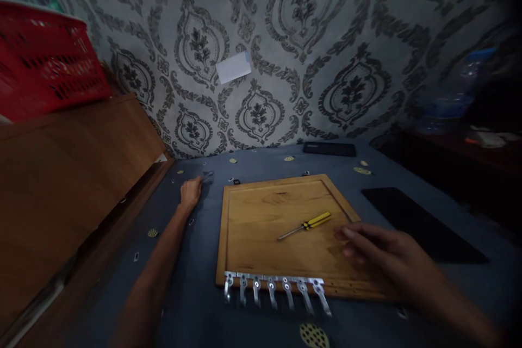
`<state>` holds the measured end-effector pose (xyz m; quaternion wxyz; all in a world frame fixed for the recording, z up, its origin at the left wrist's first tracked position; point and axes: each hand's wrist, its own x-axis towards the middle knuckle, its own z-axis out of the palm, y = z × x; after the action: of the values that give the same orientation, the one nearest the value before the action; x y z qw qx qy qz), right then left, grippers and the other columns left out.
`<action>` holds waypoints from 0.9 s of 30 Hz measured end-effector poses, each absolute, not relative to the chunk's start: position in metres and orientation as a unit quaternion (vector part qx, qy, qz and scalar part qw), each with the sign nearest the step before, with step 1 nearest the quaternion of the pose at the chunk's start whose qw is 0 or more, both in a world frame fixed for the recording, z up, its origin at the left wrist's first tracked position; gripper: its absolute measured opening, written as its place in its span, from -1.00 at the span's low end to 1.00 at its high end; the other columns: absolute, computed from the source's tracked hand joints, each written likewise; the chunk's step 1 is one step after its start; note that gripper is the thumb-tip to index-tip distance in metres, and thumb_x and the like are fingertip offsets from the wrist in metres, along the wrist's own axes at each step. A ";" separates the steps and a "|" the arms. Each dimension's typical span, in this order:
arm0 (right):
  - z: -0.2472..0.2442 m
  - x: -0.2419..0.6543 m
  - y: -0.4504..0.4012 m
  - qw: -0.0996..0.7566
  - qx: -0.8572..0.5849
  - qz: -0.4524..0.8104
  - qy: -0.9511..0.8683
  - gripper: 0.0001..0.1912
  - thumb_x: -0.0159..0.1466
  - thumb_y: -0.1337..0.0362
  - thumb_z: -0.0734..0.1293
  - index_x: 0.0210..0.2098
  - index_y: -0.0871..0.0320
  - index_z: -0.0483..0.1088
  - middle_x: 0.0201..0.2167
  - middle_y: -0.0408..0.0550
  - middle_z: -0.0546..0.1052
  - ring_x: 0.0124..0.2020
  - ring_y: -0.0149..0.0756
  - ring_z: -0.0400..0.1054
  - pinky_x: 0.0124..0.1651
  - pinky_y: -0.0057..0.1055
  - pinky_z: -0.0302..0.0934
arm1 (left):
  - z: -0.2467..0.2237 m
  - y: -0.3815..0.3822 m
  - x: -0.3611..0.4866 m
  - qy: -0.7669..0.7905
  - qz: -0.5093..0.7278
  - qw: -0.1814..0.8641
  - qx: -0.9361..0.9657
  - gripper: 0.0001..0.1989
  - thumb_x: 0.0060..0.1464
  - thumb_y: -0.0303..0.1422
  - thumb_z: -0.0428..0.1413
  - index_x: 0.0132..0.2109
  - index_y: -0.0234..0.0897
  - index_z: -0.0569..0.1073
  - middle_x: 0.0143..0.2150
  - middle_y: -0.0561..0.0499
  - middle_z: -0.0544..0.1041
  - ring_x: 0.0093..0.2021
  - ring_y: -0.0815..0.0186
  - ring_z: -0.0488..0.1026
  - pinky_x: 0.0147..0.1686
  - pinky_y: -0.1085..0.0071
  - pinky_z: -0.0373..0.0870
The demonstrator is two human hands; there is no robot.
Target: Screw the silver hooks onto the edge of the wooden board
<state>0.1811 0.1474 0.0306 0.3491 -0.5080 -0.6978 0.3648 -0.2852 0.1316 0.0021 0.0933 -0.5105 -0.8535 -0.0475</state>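
A wooden board (pixel 281 228) lies on the blue patterned cloth. On it rests a screwdriver (pixel 316 221) with a yellow and black handle. A row of metal hooks (pixel 272 285) runs along the board's near edge. My left hand (pixel 191 192) is closed on the cloth, left of the board, beside a small glinting item (pixel 207 175); what its fingers hold, if anything, is hidden. Over the right side of the board is my right hand (pixel 375 244), with thumb and fingertips close together, blurred, and any small thing between them too unclear to make out.
Behind the board lies a black phone-like object (pixel 329 148), with a flat black sheet (pixel 424 223) to its right. A red basket (pixel 49 60) sits on the wooden furniture (pixel 81 174) at left. A clear bottle (pixel 448 103) stands at right.
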 end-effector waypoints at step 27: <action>0.007 0.171 0.128 0.306 -0.303 0.314 -0.846 -0.72 0.31 0.12 0.22 -0.29 0.05 0.56 -0.23 0.03 0.68 -0.22 -0.07 0.57 -0.21 -0.19 0.46 | 0.007 0.072 -0.198 -0.664 -0.510 -0.170 -0.519 -0.78 0.00 -0.18 0.21 -0.33 -0.21 0.39 -0.45 0.09 0.49 -0.43 0.34 0.46 -0.43 0.47 0.35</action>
<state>0.1714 0.1283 0.0066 0.3064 -0.3029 -0.8461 0.3137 -0.1984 0.0718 0.0074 -0.1698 -0.5191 -0.6644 -0.5102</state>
